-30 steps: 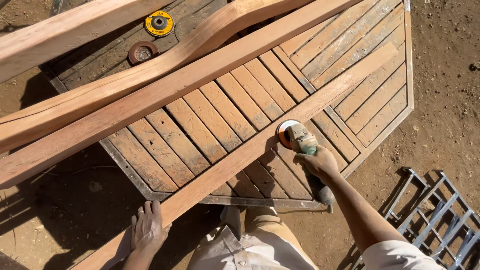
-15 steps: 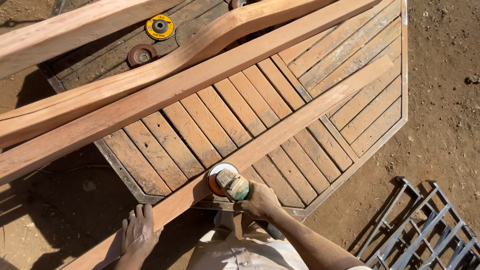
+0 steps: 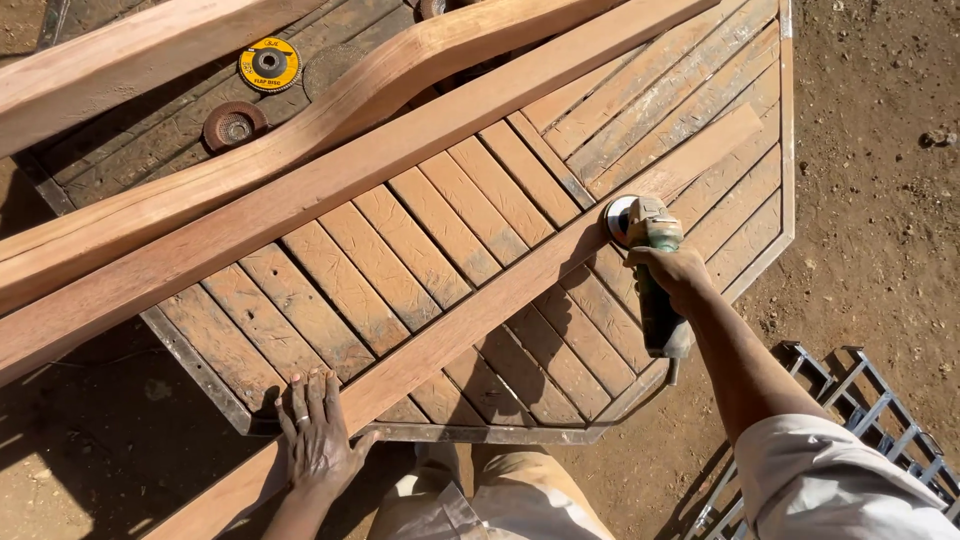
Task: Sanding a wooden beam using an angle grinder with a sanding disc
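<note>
Seen from the head camera, looking straight down: the right hand is clamped around the body of a green grinder, whose round head presses against a long narrow plank at about 2 o'clock from the frame's centre. The plank runs diagonally from 7 o'clock up to 2 o'clock across a slatted wooden panel with a metal rim, which lies flat on bare dirt. The left hand lies flat, fingers spread apart, pressing on the plank's lower stretch at 7 o'clock, near the panel's edge; it grips nothing. The grinder's handle trails back toward 4 o'clock, along the line of the forearm, and a pale sleeve fills the corner at 5 o'clock. Above the plank, a thicker straight beam crosses the panel on the same diagonal, and just beyond it a curved beam bends toward 12 o'clock. A third beam cuts the corner at 10 o'clock. Between the curved beam and that third one, two discs rest on dark boards: a yellow-labelled disc at 11 o'clock and a rust-brown disc just below it, the two near each other but apart. A metal rack lies on the dirt at 4 o'clock, partly behind the arm. The person's light trousers show at 6 o'clock.
</note>
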